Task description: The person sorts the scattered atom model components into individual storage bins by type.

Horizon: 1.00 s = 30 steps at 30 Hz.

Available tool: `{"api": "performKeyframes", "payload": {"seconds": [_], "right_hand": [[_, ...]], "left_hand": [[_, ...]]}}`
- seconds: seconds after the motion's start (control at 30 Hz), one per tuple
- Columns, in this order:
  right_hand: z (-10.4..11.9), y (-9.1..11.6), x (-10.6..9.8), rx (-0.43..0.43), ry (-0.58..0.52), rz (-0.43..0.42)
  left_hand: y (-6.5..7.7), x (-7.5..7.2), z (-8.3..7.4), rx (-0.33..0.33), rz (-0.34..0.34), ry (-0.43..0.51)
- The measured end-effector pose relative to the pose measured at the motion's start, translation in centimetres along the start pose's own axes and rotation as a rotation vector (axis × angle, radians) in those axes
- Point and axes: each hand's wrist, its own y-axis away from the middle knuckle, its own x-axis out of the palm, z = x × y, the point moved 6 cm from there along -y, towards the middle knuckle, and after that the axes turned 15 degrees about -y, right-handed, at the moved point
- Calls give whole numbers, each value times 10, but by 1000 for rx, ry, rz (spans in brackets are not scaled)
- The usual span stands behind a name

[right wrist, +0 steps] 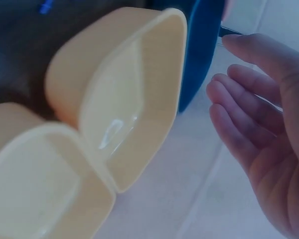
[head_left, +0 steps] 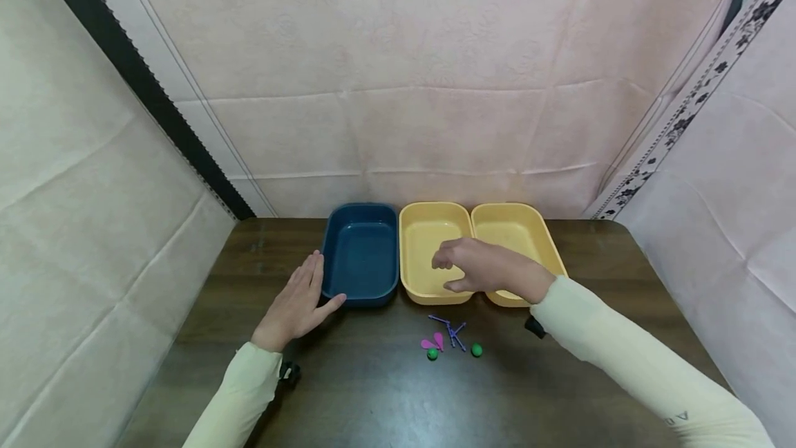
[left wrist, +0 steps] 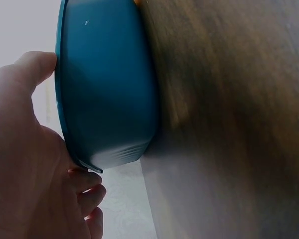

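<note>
My left hand [head_left: 296, 306] rests along the left side of a dark blue tray [head_left: 361, 296], fingers straight and thumb at its front corner. In the left wrist view the thumb touches the rim of this blue tray [left wrist: 107, 89]. Over two yellow trays hangs my right hand [head_left: 481, 267], fingers loosely bent. The right wrist view shows that hand [right wrist: 269, 114] with nothing in it, above the rims of the middle yellow tray [right wrist: 114, 64] and the right yellow tray [right wrist: 20, 159]. All three trays stand side by side, and no objects show inside them.
In front of the middle tray lie several thin blue-purple sticks [head_left: 456, 334], pink petal-shaped pieces [head_left: 439, 341] and two green balls [head_left: 477, 350]. The brown wooden table [head_left: 373, 399] meets a pale cloth wall [head_left: 404, 137] right behind the trays.
</note>
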Motion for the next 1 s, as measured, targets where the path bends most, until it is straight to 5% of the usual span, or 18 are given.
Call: {"api": "performKeyframes", "payload": {"seconds": [0.33,0.63,1.0], "right_hand": [[-1,44,23,-80,39,8],[-10,66,61,-10,10,120],[-32,74,95,41,-90,162]], "left_hand": [[2,-1,0,11,-11,6],[2,1,1,13,-5,14],[1,0,0,13,-2,19]]}}
